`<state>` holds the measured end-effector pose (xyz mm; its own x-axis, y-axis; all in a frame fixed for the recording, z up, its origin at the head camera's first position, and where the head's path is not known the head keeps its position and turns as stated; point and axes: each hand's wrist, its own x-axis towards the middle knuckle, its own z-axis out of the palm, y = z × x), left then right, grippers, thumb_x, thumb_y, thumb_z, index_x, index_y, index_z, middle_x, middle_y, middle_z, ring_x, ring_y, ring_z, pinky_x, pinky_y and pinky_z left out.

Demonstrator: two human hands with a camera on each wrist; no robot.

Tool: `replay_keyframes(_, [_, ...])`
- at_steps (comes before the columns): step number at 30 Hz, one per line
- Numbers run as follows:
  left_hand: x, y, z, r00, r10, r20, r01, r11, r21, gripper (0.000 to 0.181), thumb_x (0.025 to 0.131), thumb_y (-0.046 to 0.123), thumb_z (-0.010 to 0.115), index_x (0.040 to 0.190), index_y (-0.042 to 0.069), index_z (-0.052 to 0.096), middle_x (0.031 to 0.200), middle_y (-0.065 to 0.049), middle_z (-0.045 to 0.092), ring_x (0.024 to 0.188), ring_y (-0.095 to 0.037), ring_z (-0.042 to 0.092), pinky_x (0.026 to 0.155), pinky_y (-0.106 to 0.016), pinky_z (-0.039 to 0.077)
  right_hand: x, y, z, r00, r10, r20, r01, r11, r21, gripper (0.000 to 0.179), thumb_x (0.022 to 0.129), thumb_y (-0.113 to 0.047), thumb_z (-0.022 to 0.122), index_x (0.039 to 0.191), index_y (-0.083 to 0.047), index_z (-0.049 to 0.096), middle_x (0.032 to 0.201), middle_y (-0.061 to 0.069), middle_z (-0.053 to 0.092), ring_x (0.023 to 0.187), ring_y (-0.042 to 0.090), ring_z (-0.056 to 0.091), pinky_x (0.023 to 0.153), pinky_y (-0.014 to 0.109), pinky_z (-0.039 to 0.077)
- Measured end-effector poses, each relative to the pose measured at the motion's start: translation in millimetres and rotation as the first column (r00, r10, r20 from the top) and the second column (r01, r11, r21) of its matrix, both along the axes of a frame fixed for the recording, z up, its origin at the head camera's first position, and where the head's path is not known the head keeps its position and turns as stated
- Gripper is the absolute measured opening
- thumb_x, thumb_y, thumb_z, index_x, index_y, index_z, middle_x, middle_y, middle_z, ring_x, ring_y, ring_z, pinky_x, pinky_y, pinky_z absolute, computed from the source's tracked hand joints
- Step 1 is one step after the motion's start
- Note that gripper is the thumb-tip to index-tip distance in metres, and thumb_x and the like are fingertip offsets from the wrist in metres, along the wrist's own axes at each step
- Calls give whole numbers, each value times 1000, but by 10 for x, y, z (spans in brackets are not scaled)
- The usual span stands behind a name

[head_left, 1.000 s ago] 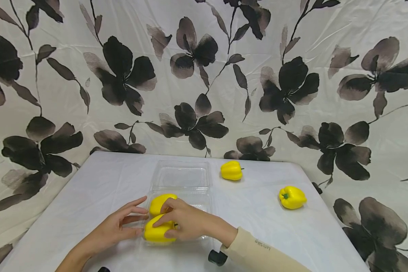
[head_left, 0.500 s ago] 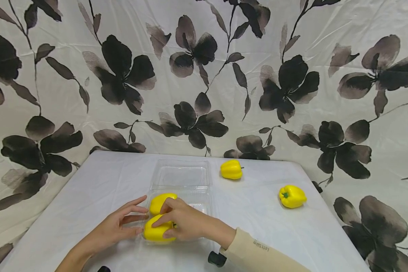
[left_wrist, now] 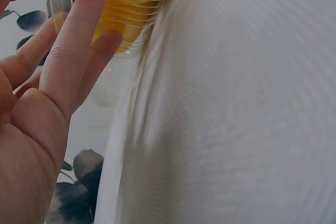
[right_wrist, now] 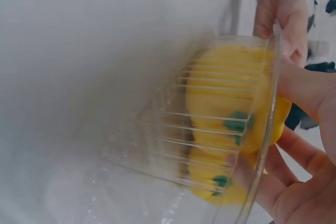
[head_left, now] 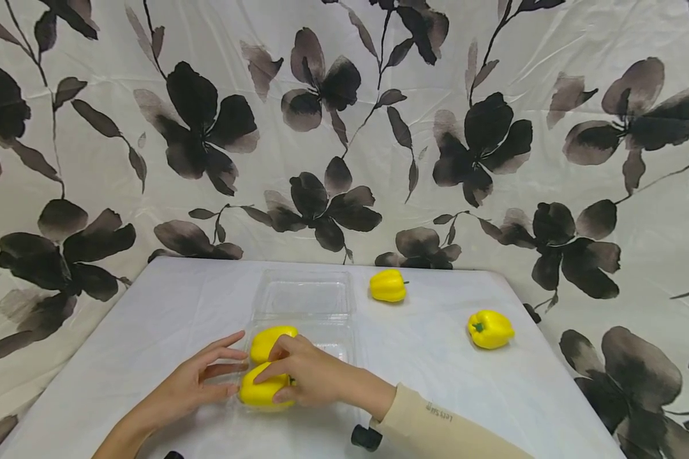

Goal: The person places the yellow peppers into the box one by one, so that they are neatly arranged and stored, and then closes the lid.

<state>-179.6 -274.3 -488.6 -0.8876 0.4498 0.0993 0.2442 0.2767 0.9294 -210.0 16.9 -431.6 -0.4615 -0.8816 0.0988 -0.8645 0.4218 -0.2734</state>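
A clear plastic clamshell container (head_left: 349,350) stands with its lid (head_left: 304,298) laid back. Two yellow bell peppers, a rear one (head_left: 266,346) and a front one (head_left: 251,390), sit side by side at its left end. My right hand (head_left: 317,376) grips the front pepper from above, thumb on the near side. Through the ribbed wall (right_wrist: 173,124) in the right wrist view, both green stems face the same way. My left hand (head_left: 192,382) has its fingers spread along the container's left side; in the left wrist view, fingertips (left_wrist: 92,1) touch or nearly touch the wall.
One yellow bell pepper (head_left: 387,285) lies right of the lid. Another (head_left: 490,329) lies near the table's right edge. A white cloth covers the table (head_left: 436,382); a floral curtain (head_left: 344,127) hangs behind it. A black object (head_left: 367,438) shows below my right wrist.
The head view has shifted slightly, moving everything a little leftward. Both hands and the peppers otherwise keep their places.
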Motion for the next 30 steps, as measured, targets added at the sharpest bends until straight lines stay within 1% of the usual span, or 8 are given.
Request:
replay_keyframes(3, [8,-6,-11,1000,-2,-8,2,1000,2,44,98,12,77,139,7,61,173,-24,21,132,-23,64,105,-25,55,-8,5,-4,1000,12,0,-12,1000,-2,36,96,-31,81,132,-29,76,129,-3,59,118,9,50,103,15,41])
replay_keyframes(6, [11,-3,-6,1000,0,-4,0,1000,6,44,98,11,77,139,8,61,173,-22,21,132,-23,63,104,-25,56,-6,11,13,1000,14,-5,-14,1000,1,35,97,-32,81,132,-28,76,131,-4,59,120,10,50,105,15,42])
replay_keyframes(10, [7,11,10,1000,6,12,-6,1000,5,44,99,13,77,140,9,61,174,-18,20,134,-30,62,102,-25,57,-14,23,47,1000,15,6,-15,1000,13,36,97,-33,81,132,-28,75,133,-3,58,121,11,50,105,16,43])
replay_keyframes(15, [1,24,21,999,13,32,-13,1000,-5,44,98,15,77,139,11,62,175,-17,20,135,-41,59,101,-23,57,-35,44,72,999,37,28,-38,999,16,37,97,-32,81,133,-27,74,134,-3,57,123,10,49,105,17,43])
replay_keyframes(27, [7,9,14,999,21,47,-21,1000,-4,44,99,15,77,139,10,62,175,-16,20,136,-49,55,100,-22,57,-48,69,102,997,60,49,-60,998,4,38,97,-29,81,134,-26,73,139,-1,57,126,12,50,109,19,43])
replay_keyframes(30, [9,5,15,999,19,47,-19,1000,-2,44,99,15,77,140,10,61,175,-17,20,136,-48,56,100,-22,56,-48,76,110,997,53,56,-54,999,4,39,97,-29,81,134,-26,73,142,0,57,128,13,51,109,19,44])
